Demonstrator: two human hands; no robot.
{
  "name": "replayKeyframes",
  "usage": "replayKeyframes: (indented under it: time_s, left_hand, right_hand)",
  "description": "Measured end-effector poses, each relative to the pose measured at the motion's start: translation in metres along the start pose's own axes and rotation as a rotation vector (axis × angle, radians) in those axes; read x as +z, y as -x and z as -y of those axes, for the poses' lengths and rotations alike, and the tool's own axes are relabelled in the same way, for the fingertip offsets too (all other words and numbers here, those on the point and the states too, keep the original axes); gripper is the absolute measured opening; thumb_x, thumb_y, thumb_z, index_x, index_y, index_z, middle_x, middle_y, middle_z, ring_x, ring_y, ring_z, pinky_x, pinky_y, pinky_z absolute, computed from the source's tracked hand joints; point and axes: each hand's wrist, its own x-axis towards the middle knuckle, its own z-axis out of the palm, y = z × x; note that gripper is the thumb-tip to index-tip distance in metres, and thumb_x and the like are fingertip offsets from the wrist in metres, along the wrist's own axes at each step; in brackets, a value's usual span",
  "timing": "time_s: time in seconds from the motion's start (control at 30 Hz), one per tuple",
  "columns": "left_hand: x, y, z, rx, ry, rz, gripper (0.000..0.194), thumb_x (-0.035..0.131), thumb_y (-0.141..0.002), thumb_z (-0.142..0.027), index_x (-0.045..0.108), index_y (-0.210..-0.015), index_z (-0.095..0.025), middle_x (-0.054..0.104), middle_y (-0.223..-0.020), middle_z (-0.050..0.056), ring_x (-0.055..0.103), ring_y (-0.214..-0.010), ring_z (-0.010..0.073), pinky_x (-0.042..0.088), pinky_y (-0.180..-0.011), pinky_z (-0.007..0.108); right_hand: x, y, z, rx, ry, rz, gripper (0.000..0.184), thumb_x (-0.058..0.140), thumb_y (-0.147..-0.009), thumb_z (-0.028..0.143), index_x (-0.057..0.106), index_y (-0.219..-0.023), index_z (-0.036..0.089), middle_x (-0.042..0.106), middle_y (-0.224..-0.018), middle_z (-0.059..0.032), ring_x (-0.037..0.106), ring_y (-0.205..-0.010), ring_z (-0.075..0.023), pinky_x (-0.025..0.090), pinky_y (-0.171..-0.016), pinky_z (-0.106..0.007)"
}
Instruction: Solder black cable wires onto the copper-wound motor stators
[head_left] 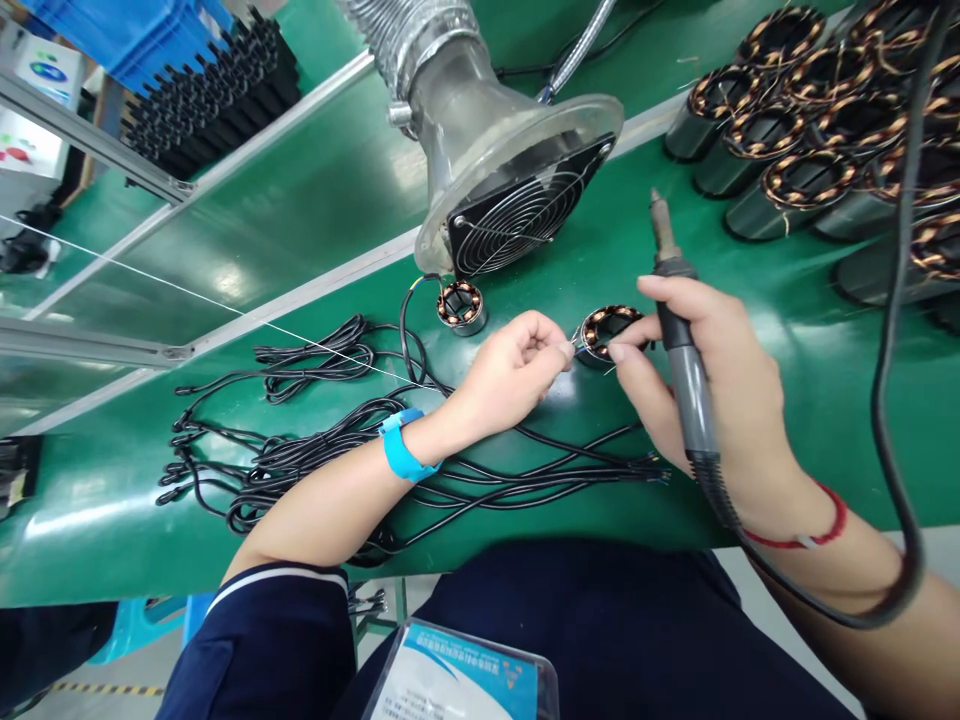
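My left hand (514,372) pinches thin wires beside a copper-wound stator (592,340) on the green bench. In my right hand (739,400) rests a soldering iron (684,375), its tip pointing up and away from the stator. Thumb and a fingertip of that same hand reach to the stator's near right edge, partly covering it; whether they grip a wire there is hard to make out. A second stator (461,308), with a black cable attached, stands to the left under the fume hood. Black cables (322,445) lie bundled beneath and left of my left arm, stripped ends toward the right.
A fume extractor hood (517,150) with a fan grille hangs above the bench's middle. Several larger stators (795,190) stand at the back right. The iron's cord (900,300) loops along the right side. A blue crate (142,40) and black parts (217,100) sit beyond the rail.
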Motion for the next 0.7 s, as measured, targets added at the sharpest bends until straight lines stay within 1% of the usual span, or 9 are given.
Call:
replayKeyframes:
  time_s: [0.1, 0.17, 0.23, 0.3, 0.37, 0.43, 0.5, 0.6, 0.7]
  left_hand:
    - [-0.001, 0.002, 0.001, 0.043, -0.033, 0.012, 0.012, 0.049, -0.089, -0.014, 0.045, -0.079, -0.018, 0.049, -0.062, -0.008, 0.042, -0.044, 0.0013, 0.036, -0.044, 0.014]
    - [-0.003, 0.003, 0.004, 0.149, -0.107, -0.001, 0.010, 0.049, -0.091, -0.017, 0.047, -0.081, -0.018, 0.050, -0.065, -0.006, 0.047, -0.050, 0.0033, 0.040, -0.048, 0.016]
    - [-0.006, 0.004, 0.006, 0.361, -0.233, -0.052, 0.010, 0.052, -0.092, -0.022, 0.051, -0.083, -0.018, 0.056, -0.076, -0.001, 0.055, -0.064, 0.0072, 0.046, -0.056, 0.020]
    - [-0.008, 0.004, 0.008, 0.599, -0.403, -0.104, 0.012, 0.055, -0.092, -0.025, 0.056, -0.083, -0.017, 0.062, -0.091, 0.005, 0.060, -0.084, 0.0126, 0.050, -0.069, 0.025]
    - [-0.009, 0.004, 0.008, 0.754, -0.577, -0.127, 0.012, 0.056, -0.092, -0.025, 0.059, -0.084, -0.017, 0.065, -0.099, 0.008, 0.060, -0.097, 0.0160, 0.051, -0.080, 0.030]
    - [-0.010, 0.004, 0.009, 0.818, -0.712, -0.129, 0.013, 0.053, -0.094, -0.023, 0.061, -0.086, -0.018, 0.065, -0.102, 0.008, 0.061, -0.099, 0.0162, 0.050, -0.085, 0.032]
    - [-0.010, 0.005, 0.010, 0.851, -0.787, -0.127, 0.013, 0.052, -0.095, -0.025, 0.062, -0.090, -0.018, 0.065, -0.106, 0.009, 0.061, -0.100, 0.0162, 0.050, -0.087, 0.033]
    - [-0.011, 0.004, 0.010, 0.869, -0.817, -0.130, 0.010, 0.052, -0.094, -0.022, 0.060, -0.089, -0.018, 0.064, -0.103, 0.009, 0.060, -0.099, 0.0167, 0.050, -0.085, 0.033]
    - [-0.011, 0.003, 0.009, 0.853, -0.779, -0.141, 0.009, 0.053, -0.090, -0.015, 0.055, -0.081, -0.018, 0.064, -0.093, 0.007, 0.059, -0.091, 0.0153, 0.049, -0.077, 0.030]
  right_hand:
    - [0.004, 0.000, -0.001, -0.047, 0.013, 0.043, 0.043, 0.058, -0.088, 0.022, 0.049, -0.130, 0.026, 0.070, -0.090, -0.0006, 0.067, -0.093, -0.0225, 0.052, -0.084, -0.041]
    - [0.005, -0.001, -0.001, -0.060, 0.011, 0.046, 0.042, 0.056, -0.089, 0.020, 0.048, -0.130, 0.026, 0.070, -0.090, 0.0005, 0.067, -0.091, -0.0208, 0.052, -0.085, -0.041]
    - [0.005, -0.001, 0.000, -0.058, -0.013, 0.026, 0.044, 0.058, -0.088, 0.020, 0.047, -0.131, 0.028, 0.069, -0.089, 0.0017, 0.066, -0.092, -0.0202, 0.051, -0.088, -0.040]
    - [0.005, 0.000, 0.002, -0.051, -0.050, 0.011, 0.047, 0.060, -0.088, 0.021, 0.047, -0.131, 0.030, 0.069, -0.089, 0.0021, 0.066, -0.096, -0.0204, 0.051, -0.090, -0.040]
    - [0.004, 0.002, 0.003, -0.054, -0.078, 0.000, 0.047, 0.061, -0.088, 0.022, 0.048, -0.132, 0.030, 0.069, -0.089, 0.0018, 0.066, -0.099, -0.0207, 0.052, -0.091, -0.039]
    - [0.004, 0.002, 0.004, -0.056, -0.085, -0.013, 0.047, 0.062, -0.088, 0.022, 0.049, -0.132, 0.029, 0.069, -0.088, 0.0014, 0.065, -0.101, -0.0205, 0.052, -0.089, -0.038]
    - [0.004, 0.002, 0.005, -0.045, -0.080, -0.031, 0.047, 0.063, -0.087, 0.021, 0.050, -0.132, 0.028, 0.069, -0.086, 0.0012, 0.064, -0.102, -0.0203, 0.053, -0.086, -0.035]
    - [0.006, 0.000, 0.003, -0.014, -0.083, -0.028, 0.046, 0.063, -0.086, 0.021, 0.052, -0.130, 0.029, 0.068, -0.086, 0.0012, 0.065, -0.100, -0.0199, 0.054, -0.083, -0.035]
    - [0.005, -0.003, -0.004, -0.032, -0.111, 0.029, 0.044, 0.060, -0.087, 0.022, 0.052, -0.129, 0.028, 0.069, -0.089, 0.0008, 0.067, -0.094, -0.0195, 0.054, -0.083, -0.036]
